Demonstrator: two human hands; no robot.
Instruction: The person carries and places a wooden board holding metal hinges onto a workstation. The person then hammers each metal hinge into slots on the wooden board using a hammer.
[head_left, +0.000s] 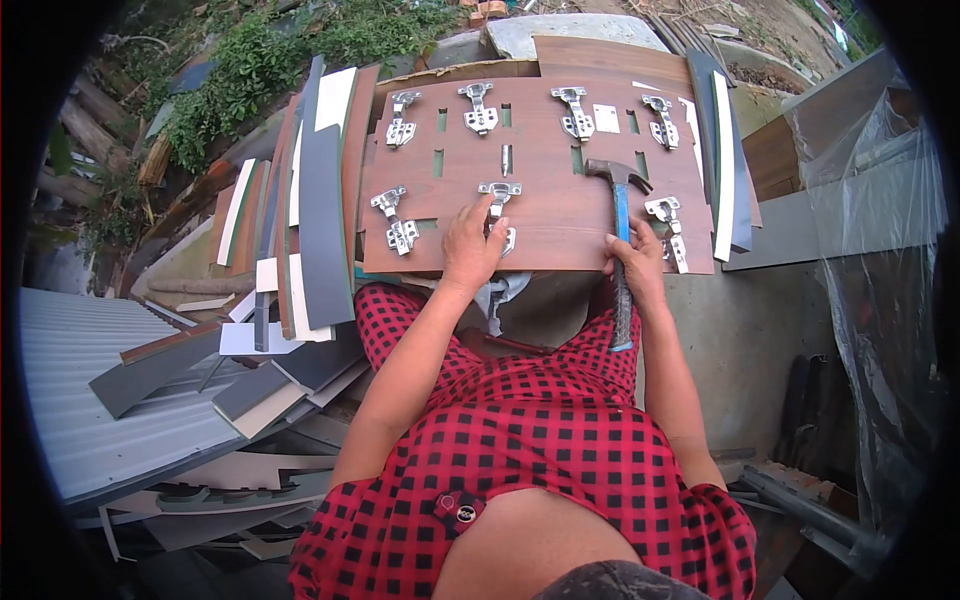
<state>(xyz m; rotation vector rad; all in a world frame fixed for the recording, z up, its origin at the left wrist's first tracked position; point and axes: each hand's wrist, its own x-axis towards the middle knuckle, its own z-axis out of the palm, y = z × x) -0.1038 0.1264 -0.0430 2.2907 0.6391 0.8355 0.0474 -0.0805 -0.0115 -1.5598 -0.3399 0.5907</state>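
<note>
A brown wood-grain board (545, 215) lies in front of me, with metal cabinet hinges set on it in two rows. My left hand (472, 248) is at the near edge, thumb and fingers closed about a cabinet hinge (500, 189), partly hiding it. In my right hand (642, 262) is a claw hammer (621, 210), gripped by its blue handle, its head resting over the board. Beside that hand sits another hinge (668, 225). A small metal bit (507, 159) lies mid-board, and a white rectangular piece (606, 118) is near the far hinges.
Stacked board strips (322, 185) stand left of the work board, with more strips (722, 165) on the right. Offcuts (262, 400) pile at lower left beside a corrugated sheet (110, 370). Clear plastic sheeting (870, 230) hangs at right. Plants (245, 95) grow beyond.
</note>
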